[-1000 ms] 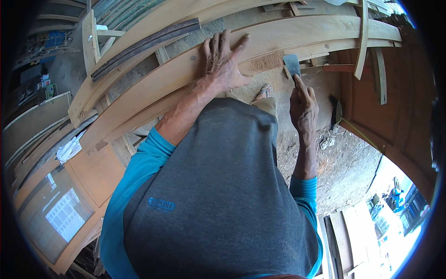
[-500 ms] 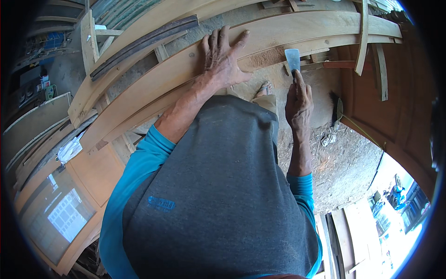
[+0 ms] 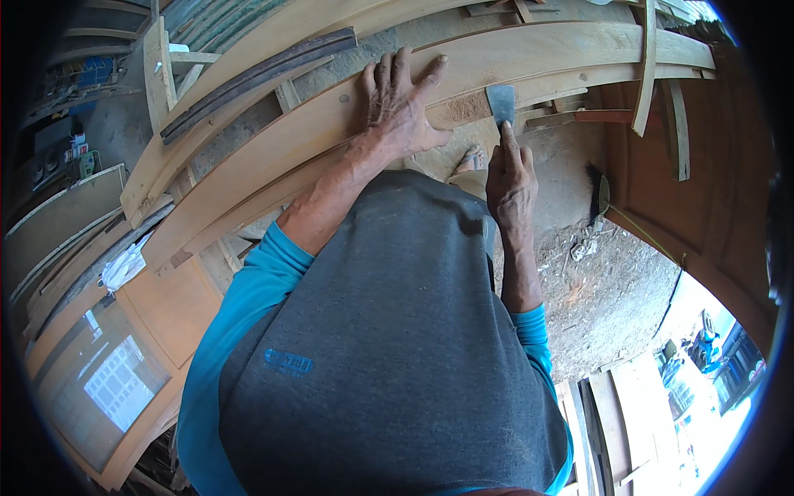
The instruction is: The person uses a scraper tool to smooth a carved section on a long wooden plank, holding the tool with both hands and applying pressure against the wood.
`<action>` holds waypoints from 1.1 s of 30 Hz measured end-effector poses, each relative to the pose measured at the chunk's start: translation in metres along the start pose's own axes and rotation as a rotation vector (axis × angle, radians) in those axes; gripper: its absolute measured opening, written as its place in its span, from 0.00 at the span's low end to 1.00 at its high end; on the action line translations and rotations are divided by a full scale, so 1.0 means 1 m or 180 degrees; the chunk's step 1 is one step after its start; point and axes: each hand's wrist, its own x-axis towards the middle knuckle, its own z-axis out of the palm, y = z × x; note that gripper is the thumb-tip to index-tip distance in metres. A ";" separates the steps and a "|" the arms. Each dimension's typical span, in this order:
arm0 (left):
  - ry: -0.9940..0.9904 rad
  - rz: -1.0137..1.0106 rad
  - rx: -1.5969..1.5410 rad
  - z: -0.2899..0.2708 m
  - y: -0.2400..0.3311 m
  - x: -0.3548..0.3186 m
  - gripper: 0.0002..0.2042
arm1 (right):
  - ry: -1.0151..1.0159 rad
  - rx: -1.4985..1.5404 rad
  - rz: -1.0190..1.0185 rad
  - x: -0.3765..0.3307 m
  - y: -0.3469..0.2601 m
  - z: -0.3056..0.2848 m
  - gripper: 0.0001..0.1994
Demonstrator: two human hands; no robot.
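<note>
Two hands were at work on one long curved timber board (image 3: 331,124) that swept from the lower left to the upper right of the frame. Left hand (image 3: 401,103): laid flat on the board's face at top centre, grip spread wide, fingers fanned and pressing down. Right hand (image 3: 511,186): right of centre, grip pinched about the handle of a putty knife (image 3: 500,103), forefinger stretched along it toward the blade. Blade: grey, squared, its edge touching the board beside a patch of tan filler (image 3: 467,106). Since half a second before, the blade sat slightly nearer the left hand and the patch, which suggested a spreading stroke under way across that spot; the left hand had not shifted. Other items: a dark curved strip (image 3: 256,70) above the board at upper left; a glazed wooden panel (image 3: 99,372) at lower left; bare earth floor (image 3: 604,281) with scattered shavings at right; a sandalled foot (image 3: 471,159) below the board.
</note>
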 end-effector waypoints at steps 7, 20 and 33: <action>-0.0022 -0.0021 0.0030 0.001 0.000 0.000 0.59 | -0.0020 -0.0050 -0.0085 -0.003 -0.004 0.002 0.27; -0.0050 -0.0009 0.0003 -0.002 0.001 0.001 0.59 | 0.0028 -0.0011 -0.0083 -0.009 -0.011 0.006 0.27; -0.0060 -0.0035 -0.0060 -0.001 0.000 0.001 0.59 | -0.0027 -0.0036 -0.0076 -0.014 -0.018 0.012 0.27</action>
